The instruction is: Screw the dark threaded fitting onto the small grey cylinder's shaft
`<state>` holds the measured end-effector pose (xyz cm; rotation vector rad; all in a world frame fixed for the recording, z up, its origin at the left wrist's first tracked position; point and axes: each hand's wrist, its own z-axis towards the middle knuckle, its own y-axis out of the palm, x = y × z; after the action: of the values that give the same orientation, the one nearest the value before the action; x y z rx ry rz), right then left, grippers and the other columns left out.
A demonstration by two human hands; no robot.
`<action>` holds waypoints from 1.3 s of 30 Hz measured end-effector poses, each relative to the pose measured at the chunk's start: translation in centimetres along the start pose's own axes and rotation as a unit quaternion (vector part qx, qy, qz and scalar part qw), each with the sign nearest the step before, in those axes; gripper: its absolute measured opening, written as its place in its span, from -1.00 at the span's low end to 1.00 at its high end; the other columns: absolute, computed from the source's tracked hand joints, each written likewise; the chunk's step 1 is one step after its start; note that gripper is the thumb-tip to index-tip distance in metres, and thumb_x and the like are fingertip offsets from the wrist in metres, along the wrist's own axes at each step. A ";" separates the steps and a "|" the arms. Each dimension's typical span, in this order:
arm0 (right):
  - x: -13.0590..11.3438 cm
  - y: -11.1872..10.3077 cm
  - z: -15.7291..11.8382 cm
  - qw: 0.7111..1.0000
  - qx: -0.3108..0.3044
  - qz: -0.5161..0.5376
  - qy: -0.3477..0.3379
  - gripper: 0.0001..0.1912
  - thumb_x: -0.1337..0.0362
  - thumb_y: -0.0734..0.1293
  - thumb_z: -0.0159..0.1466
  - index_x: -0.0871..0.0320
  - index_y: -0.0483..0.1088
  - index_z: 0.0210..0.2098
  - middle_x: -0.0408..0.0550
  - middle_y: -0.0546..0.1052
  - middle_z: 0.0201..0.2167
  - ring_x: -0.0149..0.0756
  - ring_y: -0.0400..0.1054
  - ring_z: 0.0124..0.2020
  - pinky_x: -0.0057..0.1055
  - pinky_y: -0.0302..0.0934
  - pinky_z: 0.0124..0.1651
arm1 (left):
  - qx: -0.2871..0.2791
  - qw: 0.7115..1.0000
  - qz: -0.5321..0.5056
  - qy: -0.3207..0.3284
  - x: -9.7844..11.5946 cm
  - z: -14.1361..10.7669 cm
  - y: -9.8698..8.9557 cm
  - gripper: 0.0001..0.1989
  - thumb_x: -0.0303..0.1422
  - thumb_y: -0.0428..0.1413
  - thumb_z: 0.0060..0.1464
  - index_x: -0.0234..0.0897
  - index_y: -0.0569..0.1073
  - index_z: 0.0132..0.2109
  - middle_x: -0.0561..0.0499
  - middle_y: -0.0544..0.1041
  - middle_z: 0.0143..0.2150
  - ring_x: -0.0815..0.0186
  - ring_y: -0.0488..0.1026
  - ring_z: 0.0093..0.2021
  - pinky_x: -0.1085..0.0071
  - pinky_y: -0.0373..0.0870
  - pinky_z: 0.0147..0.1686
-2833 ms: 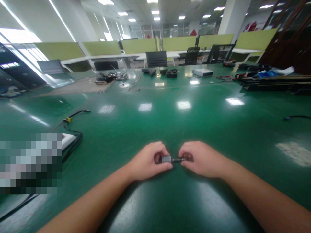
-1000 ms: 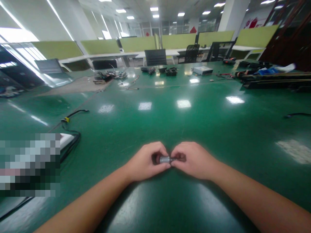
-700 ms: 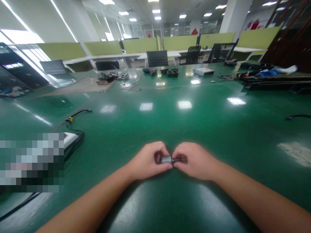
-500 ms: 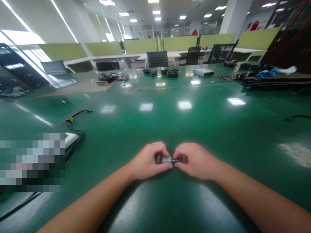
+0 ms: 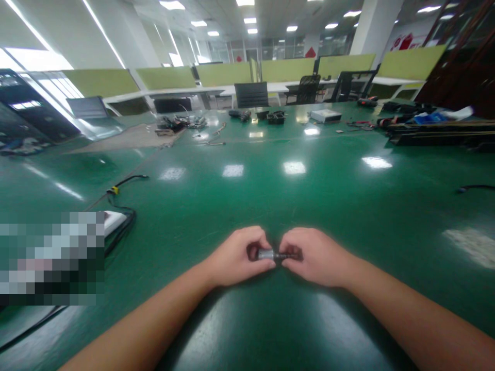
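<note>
1. Head view: vs 1.0 s ago, right hand [image 5: 315,257] has shifted away from left hand [image 5: 237,257]; small gap between them now. Left hand roughly where it was.
2. Part in work: small silver cylinder [image 5: 266,254] with a dark shaft [image 5: 286,255], lying sideways between the hands, near edge of the green desk [image 5: 247,201]. Can't tell if it touches the desk.
3. Left fingers clamped on the cylinder, thumb on near side, index on far side.
4. Right fingers closed round the shaft, same grip mirrored. A short length of shaft shows bare between cylinder and right fingertips. Far end of shaft is inside the right hand, detail too blurred.
5. Left of the hands, well apart: white object [image 5: 115,220], mostly pixelated, black cable [image 5: 126,219] beside it. Beyond that, yellow tie [image 5: 113,190] on a cable.
6. Right edge: another black cable end [image 5: 477,187].
7. Far side of desk: silver box [image 5: 325,116], dark bars [image 5: 433,136] stacked at right, blue item [image 5: 425,118] behind them.
</note>
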<state>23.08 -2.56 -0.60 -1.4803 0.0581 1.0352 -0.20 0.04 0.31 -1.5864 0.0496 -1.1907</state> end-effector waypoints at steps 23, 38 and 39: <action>0.4 -0.9 -0.5 1.000 -0.017 -0.018 0.017 -0.89 0.41 0.43 0.14 0.12 0.46 -0.34 -0.20 0.48 -0.42 -0.40 0.28 -0.38 -0.47 0.07 -0.30 | -0.007 1.000 0.005 -0.004 -0.1 0.0 0.0 -0.80 -0.27 0.26 0.11 -0.31 0.47 -0.26 0.09 0.39 -0.39 0.38 0.34 -0.42 0.48 0.23 -0.40; 0.7 -1.9 -0.9 0.999 -0.037 -0.019 0.035 -0.89 0.41 0.42 0.14 0.12 0.46 -0.35 -0.20 0.49 -0.42 -0.42 0.28 -0.40 -0.48 0.06 -0.34 | -0.011 1.000 -0.001 -0.009 0.0 0.0 -0.1 -0.78 -0.24 0.26 0.11 -0.30 0.47 -0.26 0.09 0.41 -0.39 0.39 0.35 -0.42 0.48 0.24 -0.40; 0.7 -2.0 -0.9 0.998 -0.037 -0.019 0.037 -0.89 0.41 0.42 0.14 0.12 0.46 -0.35 -0.20 0.49 -0.42 -0.41 0.29 -0.40 -0.48 0.06 -0.34 | -0.011 1.000 -0.002 -0.009 0.0 0.0 -0.1 -0.78 -0.23 0.26 0.11 -0.30 0.48 -0.26 0.09 0.41 -0.39 0.39 0.35 -0.42 0.48 0.24 -0.40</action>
<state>25.17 -2.47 0.31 -1.5814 0.0427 0.9607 -0.22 0.10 0.44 -1.6165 0.0485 -1.1827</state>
